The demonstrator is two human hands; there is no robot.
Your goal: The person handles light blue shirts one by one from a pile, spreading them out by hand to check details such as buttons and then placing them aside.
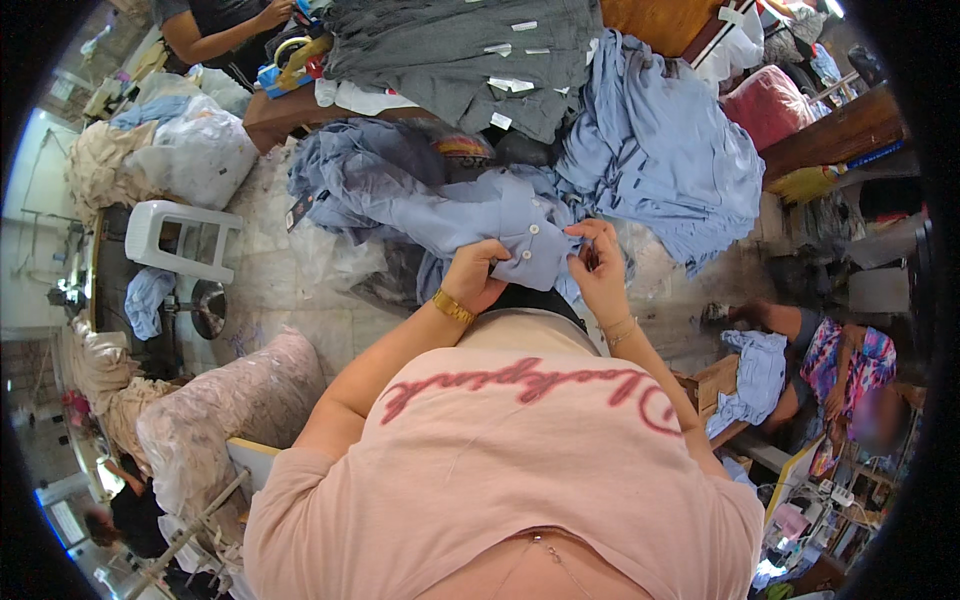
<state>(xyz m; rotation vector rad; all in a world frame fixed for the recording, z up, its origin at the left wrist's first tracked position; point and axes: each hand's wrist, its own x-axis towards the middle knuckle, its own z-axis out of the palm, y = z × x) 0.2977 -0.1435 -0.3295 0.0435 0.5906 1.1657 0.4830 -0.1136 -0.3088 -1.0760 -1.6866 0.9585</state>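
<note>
A light blue buttoned shirt (480, 212) is stretched out between my hands just in front of my waist. My left hand (472, 277) grips its near edge, thumb on top and fingers beneath the cloth. At the other side, my right hand (598, 262) pinches the edge of the fabric near its white buttons (531, 240). The rest of the shirt trails away to the left over dark and clear plastic, with a dark tag (299, 207) at its far end. What lies under the cloth is hidden.
Blue garments (665, 150) are heaped at the right of the table, beside dark grey garments (460, 60) with white labels. A white stool (180, 235) and a wrapped bundle (235, 400) stand left. A person (850, 370) sits at right; another person's arm (225, 38) shows far left.
</note>
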